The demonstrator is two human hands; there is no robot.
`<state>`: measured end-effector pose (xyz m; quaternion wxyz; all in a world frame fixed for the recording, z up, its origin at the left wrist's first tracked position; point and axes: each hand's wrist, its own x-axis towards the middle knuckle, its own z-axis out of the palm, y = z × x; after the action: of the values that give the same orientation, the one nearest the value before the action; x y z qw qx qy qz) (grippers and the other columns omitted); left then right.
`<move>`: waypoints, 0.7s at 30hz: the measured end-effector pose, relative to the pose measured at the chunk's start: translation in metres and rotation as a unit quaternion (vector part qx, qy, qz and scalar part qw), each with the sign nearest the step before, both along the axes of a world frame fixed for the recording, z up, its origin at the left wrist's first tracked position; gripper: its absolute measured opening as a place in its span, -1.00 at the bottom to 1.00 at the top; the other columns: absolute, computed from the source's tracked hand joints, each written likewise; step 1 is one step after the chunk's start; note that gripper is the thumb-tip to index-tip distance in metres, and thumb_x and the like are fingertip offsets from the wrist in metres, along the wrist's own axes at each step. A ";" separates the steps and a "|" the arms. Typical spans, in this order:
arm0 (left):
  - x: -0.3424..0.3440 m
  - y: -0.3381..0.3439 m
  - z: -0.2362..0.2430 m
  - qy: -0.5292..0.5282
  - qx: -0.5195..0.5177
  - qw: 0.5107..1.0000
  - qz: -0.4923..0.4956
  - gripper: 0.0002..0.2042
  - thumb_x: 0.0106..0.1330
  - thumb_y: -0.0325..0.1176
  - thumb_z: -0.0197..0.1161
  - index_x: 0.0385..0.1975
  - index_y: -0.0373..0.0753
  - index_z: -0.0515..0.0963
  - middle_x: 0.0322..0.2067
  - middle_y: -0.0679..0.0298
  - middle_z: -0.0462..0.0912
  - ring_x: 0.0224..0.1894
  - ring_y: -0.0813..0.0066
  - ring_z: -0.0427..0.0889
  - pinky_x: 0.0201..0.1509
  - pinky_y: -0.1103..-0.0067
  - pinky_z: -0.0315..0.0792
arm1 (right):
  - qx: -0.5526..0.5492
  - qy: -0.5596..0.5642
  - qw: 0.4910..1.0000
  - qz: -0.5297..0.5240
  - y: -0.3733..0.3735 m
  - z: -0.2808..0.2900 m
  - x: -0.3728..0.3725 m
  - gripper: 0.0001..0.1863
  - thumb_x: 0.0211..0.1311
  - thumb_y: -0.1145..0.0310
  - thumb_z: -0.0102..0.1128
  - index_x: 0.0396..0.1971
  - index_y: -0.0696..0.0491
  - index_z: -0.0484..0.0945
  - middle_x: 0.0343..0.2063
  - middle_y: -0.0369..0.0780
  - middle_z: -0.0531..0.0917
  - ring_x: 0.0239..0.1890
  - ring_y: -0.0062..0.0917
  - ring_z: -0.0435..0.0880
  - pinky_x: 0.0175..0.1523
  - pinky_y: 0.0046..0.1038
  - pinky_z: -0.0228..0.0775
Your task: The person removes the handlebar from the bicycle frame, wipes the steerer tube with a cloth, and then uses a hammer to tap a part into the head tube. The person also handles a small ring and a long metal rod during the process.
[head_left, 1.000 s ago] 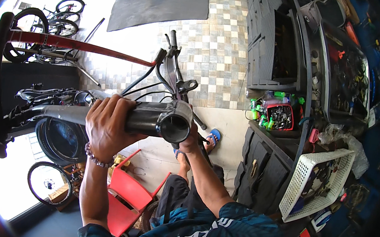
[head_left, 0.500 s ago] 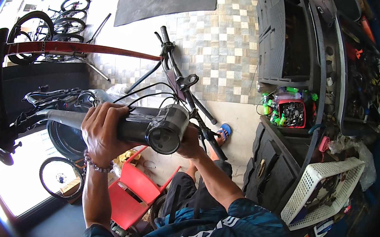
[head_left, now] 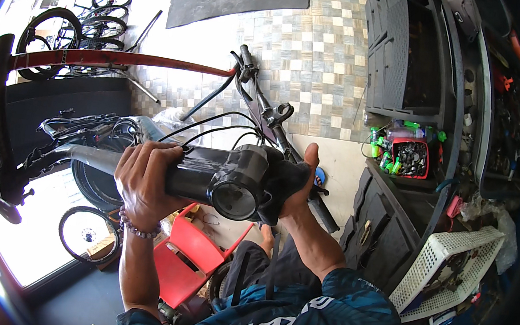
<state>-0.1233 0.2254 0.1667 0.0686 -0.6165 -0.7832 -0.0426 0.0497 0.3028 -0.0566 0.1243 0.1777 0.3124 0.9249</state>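
A left hand [head_left: 146,177] clasps a black bicycle frame [head_left: 197,178] while the right hand [head_left: 300,194], thumb raised, grip unclear, touches a black cloth [head_left: 284,180].

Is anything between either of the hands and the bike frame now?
Yes, at the right hand: a bunched black cloth sits between its palm and the front end of the bicycle frame. Nothing visible stands between the left hand and the frame; it grips the frame directly.
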 end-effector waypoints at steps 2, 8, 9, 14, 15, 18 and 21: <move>0.000 0.001 0.000 -0.003 0.000 1.000 0.003 -0.44 -0.24 -0.06 0.67 -0.25 -0.23 0.62 -0.33 0.21 0.75 -0.33 0.22 0.73 -0.22 0.36 0.50 | 0.041 -0.037 0.998 -0.002 -0.003 -0.002 0.000 0.21 0.26 -0.70 -0.17 0.45 0.17 0.40 0.31 0.06 0.59 0.23 -0.10 0.66 0.27 -0.06 0.53; 0.004 0.000 0.001 -0.016 -0.005 1.000 0.012 -0.45 -0.24 -0.04 0.65 -0.27 -0.21 0.62 -0.31 0.25 0.76 -0.28 0.24 0.76 -0.19 0.35 0.51 | 0.213 -0.163 0.962 -0.057 -0.018 -0.010 -0.003 0.11 0.30 -0.63 -0.07 0.33 0.20 0.51 0.10 -0.11 0.74 0.07 -0.44 0.75 0.14 -0.29 0.65; 0.005 -0.001 0.001 -0.017 -0.005 1.000 0.012 -0.45 -0.24 -0.04 0.65 -0.27 -0.21 0.62 -0.30 0.25 0.76 -0.28 0.24 0.76 -0.18 0.35 0.51 | 0.238 -0.168 0.955 -0.059 -0.019 -0.011 -0.006 0.10 0.27 -0.62 -0.01 0.30 0.20 0.54 0.07 -0.14 0.76 0.07 -0.50 0.76 0.15 -0.32 0.65; 0.000 -0.004 0.000 -0.013 -0.006 1.000 0.002 -0.38 -0.18 0.10 0.67 -0.24 -0.21 0.60 -0.32 0.23 0.74 -0.32 0.21 0.71 -0.20 0.33 0.50 | 0.308 -0.227 0.922 -0.063 -0.022 -0.017 -0.007 0.06 0.21 -0.59 0.13 0.22 0.21 0.61 0.02 -0.17 0.78 0.00 -0.51 0.78 0.10 -0.38 0.68; 0.000 -0.004 0.000 -0.013 -0.005 1.000 0.002 -0.37 -0.19 0.11 0.67 -0.23 -0.21 0.60 -0.32 0.23 0.73 -0.32 0.21 0.71 -0.20 0.33 0.50 | 0.326 -0.243 0.911 -0.060 -0.022 -0.018 -0.005 0.07 0.20 -0.59 0.13 0.22 0.21 0.61 0.02 -0.17 0.78 0.00 -0.51 0.78 0.10 -0.38 0.68; 0.001 -0.004 0.000 -0.010 -0.003 1.000 0.002 -0.36 -0.21 0.11 0.68 -0.23 -0.21 0.60 -0.32 0.23 0.72 -0.31 0.20 0.71 -0.18 0.32 0.51 | 0.316 -0.214 0.921 -0.076 -0.026 -0.021 0.001 0.09 0.19 -0.59 0.16 0.27 0.20 0.57 0.08 -0.18 0.76 0.06 -0.49 0.76 0.16 -0.36 0.64; 0.002 -0.002 -0.001 -0.008 0.000 1.000 0.002 -0.35 -0.22 0.11 0.69 -0.23 -0.21 0.60 -0.32 0.23 0.71 -0.31 0.19 0.71 -0.17 0.32 0.51 | 0.325 -0.220 0.918 -0.055 -0.031 -0.024 0.005 0.10 0.19 -0.57 0.20 0.36 0.18 0.49 0.14 -0.18 0.72 0.14 -0.49 0.71 0.22 -0.35 0.60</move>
<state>-0.1213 0.2233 0.1661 0.0629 -0.6142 -0.7852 -0.0475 0.0542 0.2721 -0.0803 0.1762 0.0174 -0.0509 0.9829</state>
